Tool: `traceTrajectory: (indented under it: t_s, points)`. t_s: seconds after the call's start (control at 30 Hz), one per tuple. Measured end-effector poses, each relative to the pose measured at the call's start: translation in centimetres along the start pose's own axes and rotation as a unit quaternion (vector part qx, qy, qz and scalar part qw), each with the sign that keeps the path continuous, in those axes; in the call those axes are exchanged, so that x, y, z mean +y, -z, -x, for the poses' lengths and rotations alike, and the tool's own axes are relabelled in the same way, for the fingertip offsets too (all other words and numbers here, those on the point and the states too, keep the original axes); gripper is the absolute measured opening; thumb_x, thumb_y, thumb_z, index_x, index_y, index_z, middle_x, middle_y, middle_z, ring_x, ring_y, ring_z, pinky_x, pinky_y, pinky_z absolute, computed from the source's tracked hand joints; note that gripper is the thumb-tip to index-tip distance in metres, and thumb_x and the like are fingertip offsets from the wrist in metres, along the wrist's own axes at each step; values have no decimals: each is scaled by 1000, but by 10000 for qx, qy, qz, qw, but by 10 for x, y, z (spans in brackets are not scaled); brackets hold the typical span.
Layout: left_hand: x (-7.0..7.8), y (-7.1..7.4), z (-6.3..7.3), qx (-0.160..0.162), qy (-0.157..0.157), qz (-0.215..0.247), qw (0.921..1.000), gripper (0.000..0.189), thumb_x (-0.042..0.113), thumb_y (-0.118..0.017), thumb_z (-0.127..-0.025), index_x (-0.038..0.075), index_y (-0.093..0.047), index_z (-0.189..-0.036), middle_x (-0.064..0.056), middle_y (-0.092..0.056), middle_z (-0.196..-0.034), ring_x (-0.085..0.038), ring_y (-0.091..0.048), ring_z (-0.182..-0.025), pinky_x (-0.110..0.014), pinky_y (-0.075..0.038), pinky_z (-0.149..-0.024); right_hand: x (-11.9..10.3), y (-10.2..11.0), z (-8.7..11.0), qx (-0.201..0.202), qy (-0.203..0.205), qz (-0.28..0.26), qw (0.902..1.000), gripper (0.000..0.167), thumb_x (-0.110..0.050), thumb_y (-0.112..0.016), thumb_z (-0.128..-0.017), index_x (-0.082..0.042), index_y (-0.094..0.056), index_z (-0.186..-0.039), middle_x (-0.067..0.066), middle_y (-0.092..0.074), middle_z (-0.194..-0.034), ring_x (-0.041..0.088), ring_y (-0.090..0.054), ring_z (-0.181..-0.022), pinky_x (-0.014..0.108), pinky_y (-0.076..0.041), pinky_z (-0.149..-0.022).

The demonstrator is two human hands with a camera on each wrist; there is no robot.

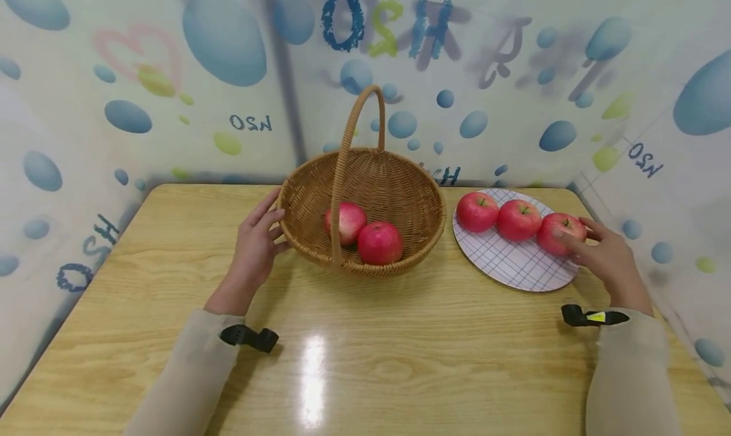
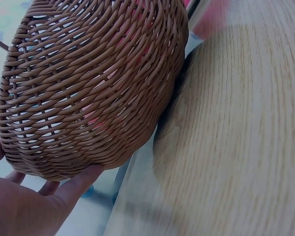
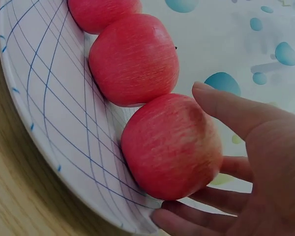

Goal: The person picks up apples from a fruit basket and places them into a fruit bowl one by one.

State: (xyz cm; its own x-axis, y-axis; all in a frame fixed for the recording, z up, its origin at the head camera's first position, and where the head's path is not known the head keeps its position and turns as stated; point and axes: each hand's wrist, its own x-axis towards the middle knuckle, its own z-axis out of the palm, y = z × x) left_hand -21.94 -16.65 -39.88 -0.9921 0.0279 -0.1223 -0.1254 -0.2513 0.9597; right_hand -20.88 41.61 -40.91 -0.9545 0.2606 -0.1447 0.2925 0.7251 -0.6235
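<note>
A brown wicker basket (image 1: 417,188) with a tall arched handle stands on the wooden table, two red apples (image 1: 380,243) inside. My left hand (image 1: 255,245) touches its left side with spread, fairly straight fingers. In the left wrist view the thumb (image 2: 86,179) lies along the woven wall (image 2: 88,98). At the right, a white plate (image 1: 497,261) with blue lines bears three red apples in a row. My right hand (image 1: 610,258) is around the rightmost apple (image 3: 169,147); the thumb is at its near side, the other fingers spread behind and beneath.
The wooden table (image 1: 400,347) runs up to a pale patterned backdrop (image 1: 228,150) with blue and green spots, which also rises at both sides. The middle apple (image 3: 135,59) touches the rightmost one. The basket's handle (image 1: 345,150) arches high over its opening.
</note>
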Motion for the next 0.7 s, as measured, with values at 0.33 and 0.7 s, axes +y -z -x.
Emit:
traceTrajectory:
  t_s: [0.33,0.7]
  points:
    - [2,-1,2,32,3,-34,10000,53,20,-43,-108,31,-35,-159,-4,-31,-166,-34,-45,-143,-27,-59,-84,-12,12,9,323,95,860,9957,95,-63,-50,-97,0,-17,-161,40,-34,-152,61,-43,-129,67,-48,-96]
    - [2,0,1,60,-15,-34,10000,53,20,-43,-107,30,-35,-159,-4,-31,-166,-34,-44,-144,-28,-59,-85,-62,14,30,863,550,287,9943,89,-58,-63,-93,-11,-30,-160,27,-40,-157,53,-49,-131,13,-39,-62]
